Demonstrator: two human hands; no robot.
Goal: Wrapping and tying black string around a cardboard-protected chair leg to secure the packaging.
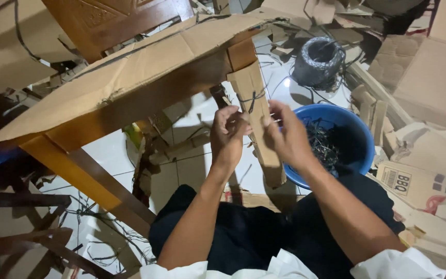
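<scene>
Two forearms rise from the bottom edge; the left hand (228,135) and right hand (287,137) both pinch the cardboard-wrapped table leg (256,119) at frame centre. One black tie (251,98) already circles it; lower wrap looks unbound. One blue basin (354,137) of ties, one twine coil (318,59) upper right.

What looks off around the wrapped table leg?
The cardboard wrap on the leg sits tilted, tied by one dark strap between the left hand and right hand. Dark strap offcuts lie loose on the tile floor near the blue basin.
</scene>
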